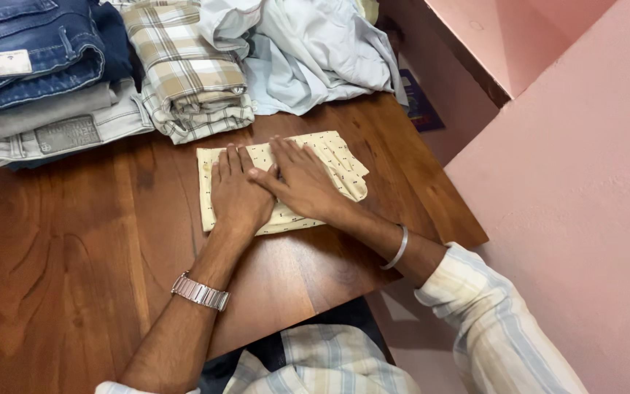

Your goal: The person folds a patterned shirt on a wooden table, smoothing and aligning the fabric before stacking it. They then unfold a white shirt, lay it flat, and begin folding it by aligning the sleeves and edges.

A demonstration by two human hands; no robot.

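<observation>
Directly beneath both palms, a folded cream cloth (284,182) with small dark specks lies on the wooden worktop (74,255), its long axis running left to right across the person's front. The left hand (238,193) presses flat on the cloth's left half, fingers together and pointing away from the body. The right hand (302,179) comes in at a slant from the right, also flat and open, its thumb lying over the edge of the left hand. Neither hand grips anything; both rest palm-down on the fabric. The two are about equally near the cloth, the left covering its middle-left, the right its middle.

Behind the cloth, toward the far edge of the worktop, sit a stack of folded jeans (34,66), a folded plaid garment (187,73) and a loose heap of pale blue cloth (315,55). A metal watch (200,292) circles the left wrist and a thin bangle (399,248) the right.

Much of the cloth's centre is covered by the hands, so its folds there cannot be read. The right end shows a stepped, layered edge; what kind of garment it is stays unclear. The piles are cut off by the frame's top.
</observation>
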